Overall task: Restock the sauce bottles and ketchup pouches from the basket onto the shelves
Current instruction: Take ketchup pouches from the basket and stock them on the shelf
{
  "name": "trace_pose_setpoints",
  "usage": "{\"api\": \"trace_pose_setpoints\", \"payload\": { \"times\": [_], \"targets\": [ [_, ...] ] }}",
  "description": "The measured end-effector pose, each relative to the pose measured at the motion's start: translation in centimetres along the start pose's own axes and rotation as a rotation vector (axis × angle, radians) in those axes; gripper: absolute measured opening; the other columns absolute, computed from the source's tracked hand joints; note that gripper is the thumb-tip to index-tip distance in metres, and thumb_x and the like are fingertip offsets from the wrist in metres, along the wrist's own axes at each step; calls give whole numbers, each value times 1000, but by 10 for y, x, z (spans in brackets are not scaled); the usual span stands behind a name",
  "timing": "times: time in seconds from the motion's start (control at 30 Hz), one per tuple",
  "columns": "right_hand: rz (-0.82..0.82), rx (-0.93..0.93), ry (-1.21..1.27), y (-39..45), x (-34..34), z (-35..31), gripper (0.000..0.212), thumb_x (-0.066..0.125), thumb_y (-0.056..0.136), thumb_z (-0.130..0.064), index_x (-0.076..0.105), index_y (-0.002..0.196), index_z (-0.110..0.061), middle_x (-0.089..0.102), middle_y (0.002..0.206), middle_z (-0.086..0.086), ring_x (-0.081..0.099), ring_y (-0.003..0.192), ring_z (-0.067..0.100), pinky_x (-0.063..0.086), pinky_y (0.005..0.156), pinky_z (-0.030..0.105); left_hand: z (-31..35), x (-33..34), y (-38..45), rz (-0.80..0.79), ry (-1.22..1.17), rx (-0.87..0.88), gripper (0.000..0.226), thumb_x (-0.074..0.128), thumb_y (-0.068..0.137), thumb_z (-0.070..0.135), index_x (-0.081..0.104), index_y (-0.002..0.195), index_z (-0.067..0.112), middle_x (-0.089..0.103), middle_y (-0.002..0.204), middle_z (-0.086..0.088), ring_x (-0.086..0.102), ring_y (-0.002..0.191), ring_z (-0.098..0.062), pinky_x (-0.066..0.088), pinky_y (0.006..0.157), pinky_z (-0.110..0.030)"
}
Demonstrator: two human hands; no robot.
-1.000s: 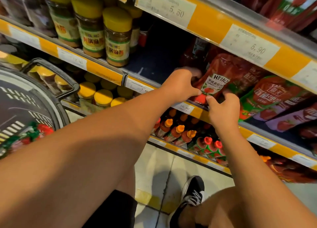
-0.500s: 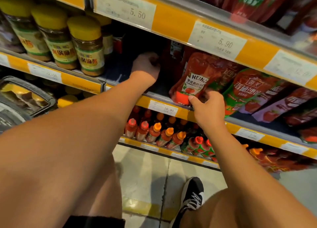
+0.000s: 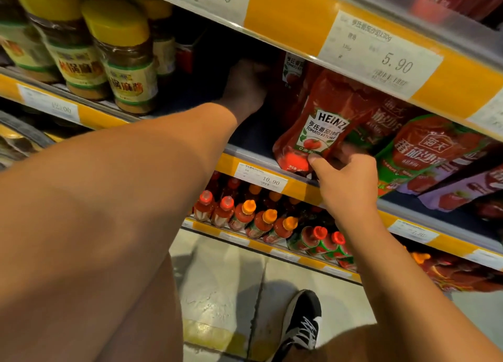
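Note:
A red Heinz ketchup pouch stands leaning at the front of the middle shelf. My right hand pinches its bottom corner with thumb and fingers. My left hand reaches deep into the dark gap on the same shelf, left of the pouch and beside another Heinz pack further back. Its fingers are lost in shadow. A curved grey strip of the basket rim shows at the far left.
Yellow-capped jars fill the shelf left of the gap. Other red, green and purple ketchup pouches lie to the right. Sauce bottles with red and orange caps line the shelf below. My shoe is on the tiled floor.
My left hand left the front of the Heinz pouch and went deeper into the shelf gap. My right hand stayed at the pouch's bottom edge. The basket slid almost out of view.

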State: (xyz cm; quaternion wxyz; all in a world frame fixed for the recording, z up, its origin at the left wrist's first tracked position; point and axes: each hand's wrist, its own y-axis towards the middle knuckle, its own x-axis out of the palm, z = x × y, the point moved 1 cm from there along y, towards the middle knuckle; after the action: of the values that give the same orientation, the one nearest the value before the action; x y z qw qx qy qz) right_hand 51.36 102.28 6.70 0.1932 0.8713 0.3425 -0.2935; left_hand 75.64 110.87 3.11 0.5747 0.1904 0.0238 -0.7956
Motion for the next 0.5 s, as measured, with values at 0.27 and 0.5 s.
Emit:
{"api": "trace_pose_setpoints", "payload": {
  "times": [0.27, 0.5],
  "targets": [
    [34, 17, -25, -1, 7, -2, 26, 77, 88, -36, 72, 91, -11, 73, 83, 17, 61, 66, 30, 54, 58, 46, 1, 8, 2, -48, 186, 59, 21, 61, 89, 3, 77, 102, 6, 76, 100, -15, 70, 97, -31, 53, 80, -30],
    [21, 14, -5, -2, 7, -1, 27, 77, 89, -36, 73, 92, -9, 75, 85, 11, 68, 76, 30, 59, 66, 50, 4, 28, 1, -10, 315, 123, 21, 59, 96, 9, 71, 113, 7, 70, 101, -2, 68, 92, -11, 53, 85, -22]
  ]
}}
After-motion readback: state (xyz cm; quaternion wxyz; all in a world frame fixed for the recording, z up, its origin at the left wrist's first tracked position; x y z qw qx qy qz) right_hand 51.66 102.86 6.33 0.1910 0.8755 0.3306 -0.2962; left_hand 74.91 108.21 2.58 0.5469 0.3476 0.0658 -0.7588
